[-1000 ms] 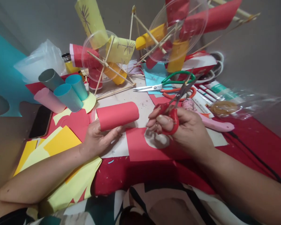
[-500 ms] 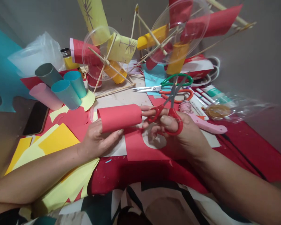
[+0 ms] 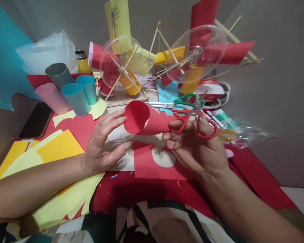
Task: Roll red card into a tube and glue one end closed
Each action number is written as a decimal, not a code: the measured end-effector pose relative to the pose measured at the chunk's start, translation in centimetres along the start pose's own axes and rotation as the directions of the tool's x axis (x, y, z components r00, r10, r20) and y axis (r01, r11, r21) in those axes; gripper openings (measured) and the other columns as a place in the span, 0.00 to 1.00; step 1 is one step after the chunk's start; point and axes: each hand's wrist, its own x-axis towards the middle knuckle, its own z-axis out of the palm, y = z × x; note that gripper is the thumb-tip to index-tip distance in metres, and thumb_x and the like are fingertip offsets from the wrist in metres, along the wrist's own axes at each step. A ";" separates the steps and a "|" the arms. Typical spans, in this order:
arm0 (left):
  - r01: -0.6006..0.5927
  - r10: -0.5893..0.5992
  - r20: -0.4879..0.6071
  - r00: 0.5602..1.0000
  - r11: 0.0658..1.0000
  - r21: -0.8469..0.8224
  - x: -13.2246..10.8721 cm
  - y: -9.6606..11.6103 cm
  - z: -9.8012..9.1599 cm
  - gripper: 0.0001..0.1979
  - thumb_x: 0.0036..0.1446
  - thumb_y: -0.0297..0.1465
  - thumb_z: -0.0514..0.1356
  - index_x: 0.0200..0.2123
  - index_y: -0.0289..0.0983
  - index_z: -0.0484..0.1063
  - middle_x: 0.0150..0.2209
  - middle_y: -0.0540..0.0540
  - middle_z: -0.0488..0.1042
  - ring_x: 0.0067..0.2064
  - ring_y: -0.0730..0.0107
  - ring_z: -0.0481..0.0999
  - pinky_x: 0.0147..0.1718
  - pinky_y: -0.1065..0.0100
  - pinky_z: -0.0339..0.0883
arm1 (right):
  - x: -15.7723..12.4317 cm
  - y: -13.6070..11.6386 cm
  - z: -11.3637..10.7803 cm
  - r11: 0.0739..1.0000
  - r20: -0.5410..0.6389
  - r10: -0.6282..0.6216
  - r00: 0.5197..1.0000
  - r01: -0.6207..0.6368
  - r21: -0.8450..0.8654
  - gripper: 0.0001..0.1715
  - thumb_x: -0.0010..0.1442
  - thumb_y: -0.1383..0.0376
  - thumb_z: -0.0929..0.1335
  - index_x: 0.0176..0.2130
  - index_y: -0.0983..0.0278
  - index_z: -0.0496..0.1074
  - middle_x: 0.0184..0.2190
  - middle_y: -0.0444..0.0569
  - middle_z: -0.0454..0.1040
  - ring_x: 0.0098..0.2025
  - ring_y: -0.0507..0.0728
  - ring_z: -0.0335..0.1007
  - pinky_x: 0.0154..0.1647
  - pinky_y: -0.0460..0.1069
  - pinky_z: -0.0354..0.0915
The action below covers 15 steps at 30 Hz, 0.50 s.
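Observation:
A red paper tube (image 3: 158, 119) is held up over the table, its open end facing left. My left hand (image 3: 102, 145) is open beside that end, fingers and thumb spread, with the fingertips near the rim; whether they touch it I cannot tell. Red-handled scissors (image 3: 212, 131) hang on the thumb and a finger of my right hand (image 3: 205, 153), blades parted and pointing up. The tube's right end meets my right fingers, which partly hide it. Below lies a red paper sheet (image 3: 144, 163) with a round cut-out.
Coloured paper tubes (image 3: 76, 99) stand at the left beside a phone (image 3: 36, 119). Yellow sheets (image 3: 60, 145) lie near my left forearm. Stick frames with paper-tube wheels (image 3: 123, 71) stand behind. Green-handled scissors (image 3: 167, 105) and markers (image 3: 212, 118) lie beyond my right hand.
My left hand has come off the tube and opened. The tube has shifted right and turned, so its hollow end shows. My right hand has moved slightly right with the scissors.

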 end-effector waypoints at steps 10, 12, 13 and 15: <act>0.002 -0.003 -0.008 1.000 0.997 -0.078 -0.1 0.5 0.3 0.36 0.55 0.20 0.67 0.66 0.40 0.63 0.64 0.34 0.68 0.45 0.69 0.80 0.39 0.70 0.77 | 0.8 0.4 -1.0 0.985 -0.109 0.111 0.988 -0.095 0.147 0.18 0.42 0.52 0.82 0.30 0.58 0.81 0.28 0.39 0.84 0.27 0.52 0.81 0.24 0.43 0.74; 0.014 -0.014 0.005 1.000 0.992 -0.126 -0.1 0.6 0.4 0.36 0.56 0.19 0.67 0.66 0.39 0.63 0.64 0.33 0.68 0.40 0.73 0.80 0.36 0.72 0.76 | 0.8 0.5 -0.8 0.978 -0.100 0.150 0.984 -0.133 0.159 0.18 0.42 0.53 0.82 0.30 0.59 0.81 0.28 0.39 0.84 0.28 0.52 0.81 0.24 0.43 0.75; 0.026 -0.026 0.006 1.000 0.989 -0.146 -0.1 0.6 0.5 0.35 0.56 0.19 0.67 0.66 0.38 0.63 0.64 0.33 0.68 0.39 0.74 0.80 0.36 0.73 0.76 | 0.7 0.5 -0.7 0.975 -0.091 0.171 0.981 -0.154 0.162 0.17 0.42 0.53 0.82 0.30 0.59 0.81 0.28 0.39 0.84 0.28 0.52 0.81 0.25 0.43 0.75; 0.059 -0.061 -0.008 0.998 0.981 -0.185 -0.1 0.7 0.6 0.34 0.57 0.19 0.66 0.65 0.39 0.64 0.63 0.33 0.69 0.37 0.75 0.80 0.36 0.74 0.76 | 0.4 0.7 -0.4 0.967 -0.068 0.205 0.976 -0.192 0.170 0.16 0.43 0.55 0.82 0.31 0.57 0.81 0.28 0.39 0.84 0.30 0.52 0.82 0.28 0.43 0.76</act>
